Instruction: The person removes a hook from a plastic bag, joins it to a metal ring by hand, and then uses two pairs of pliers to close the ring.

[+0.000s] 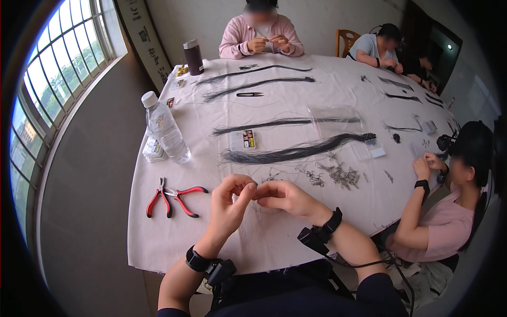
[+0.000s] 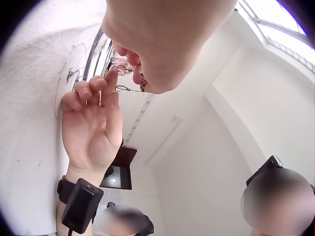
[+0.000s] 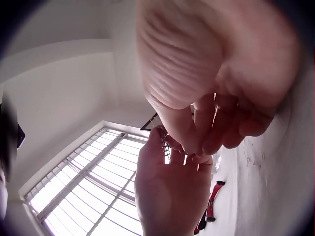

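Just over the near part of the table, my two hands meet at the fingertips. My left hand pinches a small bunch of fish hooks between thumb and curled fingers; their bends stick out toward the other hand in the left wrist view. With thumb and forefinger, my right hand pinches at the bend of one hook, its other fingers loosely bent. Dark metal of the hooks also shows between the fingers in the right wrist view. Beyond the hands lies a loose pile of metal hooks on the cloth.
Red-handled pliers lie left of my hands. A water bottle stands at the left edge. Long bundles of black strands stretch across the tablecloth, near a small plastic box. Other people sit around the table.
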{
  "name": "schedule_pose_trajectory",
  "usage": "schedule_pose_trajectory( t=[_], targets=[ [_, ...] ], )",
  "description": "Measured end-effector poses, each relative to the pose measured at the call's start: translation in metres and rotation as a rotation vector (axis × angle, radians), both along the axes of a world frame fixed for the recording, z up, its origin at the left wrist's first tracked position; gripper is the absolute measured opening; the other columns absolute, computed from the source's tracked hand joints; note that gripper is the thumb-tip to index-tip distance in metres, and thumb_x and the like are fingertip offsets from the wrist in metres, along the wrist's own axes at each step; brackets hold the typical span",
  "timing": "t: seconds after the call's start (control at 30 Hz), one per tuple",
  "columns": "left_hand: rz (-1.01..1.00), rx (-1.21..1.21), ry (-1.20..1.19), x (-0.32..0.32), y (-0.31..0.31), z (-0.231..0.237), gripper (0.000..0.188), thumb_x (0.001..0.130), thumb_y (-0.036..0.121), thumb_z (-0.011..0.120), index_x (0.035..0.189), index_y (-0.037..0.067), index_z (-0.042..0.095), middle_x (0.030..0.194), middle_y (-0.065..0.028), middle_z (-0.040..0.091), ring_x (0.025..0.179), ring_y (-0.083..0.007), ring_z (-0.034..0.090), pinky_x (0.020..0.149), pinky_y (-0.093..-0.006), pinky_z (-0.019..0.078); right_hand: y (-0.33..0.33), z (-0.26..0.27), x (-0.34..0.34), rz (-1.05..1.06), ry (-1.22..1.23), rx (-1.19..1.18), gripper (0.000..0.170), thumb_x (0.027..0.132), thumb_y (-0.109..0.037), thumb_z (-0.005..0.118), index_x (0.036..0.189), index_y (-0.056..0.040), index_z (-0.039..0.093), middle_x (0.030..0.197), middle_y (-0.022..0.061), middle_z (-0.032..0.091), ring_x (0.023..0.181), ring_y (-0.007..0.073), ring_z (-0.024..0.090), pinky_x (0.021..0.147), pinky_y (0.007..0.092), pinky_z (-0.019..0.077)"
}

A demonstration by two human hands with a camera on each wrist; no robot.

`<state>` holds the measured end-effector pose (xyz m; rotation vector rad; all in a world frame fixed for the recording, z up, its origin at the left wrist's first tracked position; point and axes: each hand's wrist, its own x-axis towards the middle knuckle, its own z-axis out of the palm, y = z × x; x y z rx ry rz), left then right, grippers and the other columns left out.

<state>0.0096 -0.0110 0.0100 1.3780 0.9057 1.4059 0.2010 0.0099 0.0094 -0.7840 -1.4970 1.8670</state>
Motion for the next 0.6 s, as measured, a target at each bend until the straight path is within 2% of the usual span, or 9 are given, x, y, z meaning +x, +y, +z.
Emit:
schedule_pose_trajectory(
  t=[0.13, 0.23, 0.6],
  targets=[
    [0.008, 0.013, 0.029, -0.0011, 0.0004, -0.0001, 0.009, 0.093, 0.008, 0.065, 0.096, 0.0, 0.065, 0.092, -0.0017, 0.065, 0.079, -0.0064, 0.055, 0.074, -0.0222, 0.0445, 0.0037, -0.0068, 0.0035, -0.049, 0.051, -0.081, 0.02, 0.093, -0.012, 0.066, 0.11, -0.0011, 0.066, 0.099, 0.002, 0.068, 0.09, 0.0068, 0.06, 0.079, 0.0222, 0.0479],
    [0.008, 0.01, 0.035, -0.0013, 0.0002, -0.0005, 0.009, 0.093, 0.008, 0.065, 0.096, 0.0, 0.065, 0.092, -0.0015, 0.065, 0.08, -0.0063, 0.055, 0.074, -0.0222, 0.0443, 0.0036, -0.0055, 0.0032, -0.075, 0.088, -0.044, 0.018, 0.094, -0.012, 0.066, 0.108, -0.0022, 0.067, 0.096, 0.0004, 0.067, 0.084, 0.0051, 0.057, 0.075, 0.0207, 0.0459],
    [-0.002, 0.008, 0.019, -0.0003, -0.0004, 0.0014, 0.009, 0.094, 0.009, 0.065, 0.095, 0.0, 0.065, 0.09, -0.0005, 0.065, 0.079, -0.0057, 0.054, 0.074, -0.022, 0.0441, 0.0046, -0.0042, 0.0047, -0.065, 0.068, -0.026, 0.014, 0.095, -0.012, 0.064, 0.105, -0.0025, 0.066, 0.095, 0.0008, 0.066, 0.085, 0.0068, 0.059, 0.078, 0.0226, 0.0471]
  ],
)
